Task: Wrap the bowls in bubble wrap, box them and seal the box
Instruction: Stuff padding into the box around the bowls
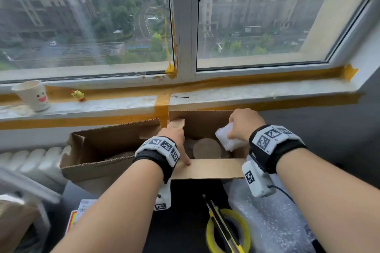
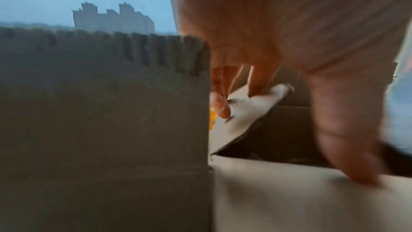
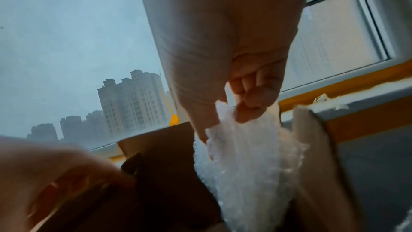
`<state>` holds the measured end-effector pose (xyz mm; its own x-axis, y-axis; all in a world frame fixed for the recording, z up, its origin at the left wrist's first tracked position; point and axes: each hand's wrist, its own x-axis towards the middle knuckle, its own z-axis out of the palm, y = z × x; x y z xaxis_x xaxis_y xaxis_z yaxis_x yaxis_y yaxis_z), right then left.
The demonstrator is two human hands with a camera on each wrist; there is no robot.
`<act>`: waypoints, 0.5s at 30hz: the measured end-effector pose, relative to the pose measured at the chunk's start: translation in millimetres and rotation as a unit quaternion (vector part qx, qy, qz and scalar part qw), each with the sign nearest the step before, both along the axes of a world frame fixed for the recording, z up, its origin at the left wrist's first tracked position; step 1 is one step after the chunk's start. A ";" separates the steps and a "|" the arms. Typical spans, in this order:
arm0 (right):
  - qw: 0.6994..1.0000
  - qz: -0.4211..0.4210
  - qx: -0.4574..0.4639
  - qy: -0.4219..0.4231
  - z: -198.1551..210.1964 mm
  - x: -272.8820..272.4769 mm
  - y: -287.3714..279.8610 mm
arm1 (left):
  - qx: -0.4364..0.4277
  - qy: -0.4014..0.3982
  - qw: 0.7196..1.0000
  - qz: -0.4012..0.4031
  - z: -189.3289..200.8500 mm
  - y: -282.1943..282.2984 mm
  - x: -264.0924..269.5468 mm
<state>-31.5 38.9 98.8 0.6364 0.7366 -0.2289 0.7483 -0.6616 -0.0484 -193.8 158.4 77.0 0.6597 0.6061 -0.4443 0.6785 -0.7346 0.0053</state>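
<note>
An open cardboard box [image 1: 107, 135] stands on the dark table under the windowsill. My left hand [image 1: 174, 129] reaches over its middle. The thumb presses on the near flap [image 1: 213, 167], and the fingers [image 2: 219, 107] hook a small inner flap [image 2: 249, 110]. My right hand [image 1: 242, 123] pinches a bubble-wrapped bundle [image 1: 226, 139] by its top, over the right end of the box. The right wrist view shows the bubble wrap [image 3: 245, 156] hanging from the fingers [image 3: 247, 110] into the box. A round tan bowl-like shape [image 1: 206, 148] lies inside; what the wrap holds is hidden.
A yellow tape roll [image 1: 228, 232] with a yellow utility knife [image 1: 222, 226] across it lies on the table in front. A bubble wrap sheet [image 1: 271, 217] is spread at the right. A paper cup [image 1: 33, 95] and small yellow toy [image 1: 78, 95] stand on the sill. A radiator [image 1: 26, 160] is on the left.
</note>
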 end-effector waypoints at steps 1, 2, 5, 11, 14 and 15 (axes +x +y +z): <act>1.000 0.003 -0.002 0.004 -0.8 -5.1 6.0 | 0.011 -0.036 0.999 0.009 -0.1 3.0 -1.6; 1.000 0.004 -0.005 0.010 -0.4 -10.8 12.9 | 0.023 -0.074 0.997 0.027 0.6 7.3 -4.1; 0.999 -0.003 -0.001 0.054 -3.2 -27.5 36.7 | 0.017 -0.134 0.988 0.070 0.0 23.5 -14.8; 0.993 -0.019 -0.011 0.119 -33.8 -51.5 79.2 | -0.086 -0.136 0.986 0.033 -15.1 31.0 -32.5; 0.992 -0.039 -0.029 0.115 -53.4 -58.5 88.0 | -0.101 -0.135 0.986 0.014 -17.6 32.6 -35.2; 0.992 -0.041 -0.035 0.116 -58.7 -60.1 89.4 | -0.110 -0.135 0.985 0.012 -16.7 33.7 -35.4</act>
